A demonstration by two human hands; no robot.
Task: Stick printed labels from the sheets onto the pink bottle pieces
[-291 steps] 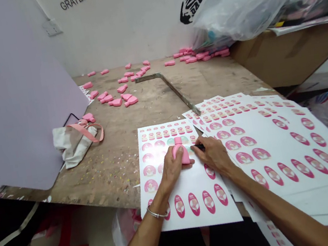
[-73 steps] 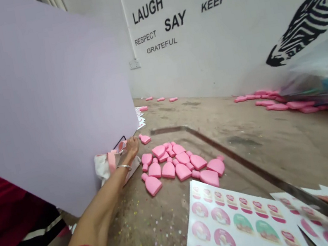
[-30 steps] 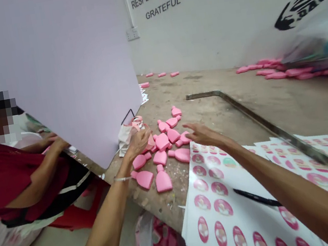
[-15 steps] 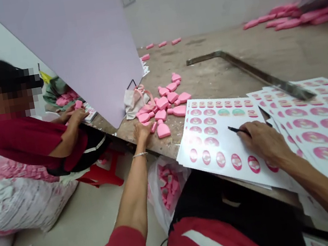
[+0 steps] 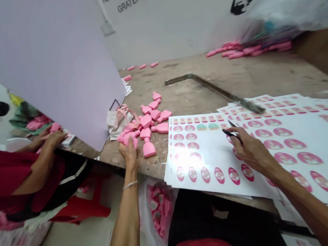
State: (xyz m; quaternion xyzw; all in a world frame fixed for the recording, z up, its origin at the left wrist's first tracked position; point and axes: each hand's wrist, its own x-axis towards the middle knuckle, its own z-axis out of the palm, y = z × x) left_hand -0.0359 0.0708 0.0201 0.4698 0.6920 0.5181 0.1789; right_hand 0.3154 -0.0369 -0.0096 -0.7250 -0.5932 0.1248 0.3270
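My left hand (image 5: 128, 152) is closed round a pink bottle-shaped piece (image 5: 130, 139) at the table's front edge. Beside it lies a loose heap of similar pink pieces (image 5: 146, 121), with one piece (image 5: 148, 147) lying nearest the edge. My right hand (image 5: 248, 146) grips dark tweezers (image 5: 231, 132), whose two tips are apart over a sticker sheet (image 5: 208, 149). Rows of pink oval and rounded stickers cover parts of this sheet, along with two green ones (image 5: 207, 127). Its middle is bare white.
More sticker sheets (image 5: 309, 124) spread to the right. A bent metal bar (image 5: 221, 90) lies behind them. Left are a pale upright panel (image 5: 56, 65), a small cloth bag (image 5: 116, 122) and a seated person (image 5: 3, 175). A plastic bag of pink pieces (image 5: 161, 211) hangs below the edge.
The view has turned to the right. My left hand now has a pink piece lifted slightly. My right hand has moved a little toward the sheet's upper part, and both tweezer tips now show.
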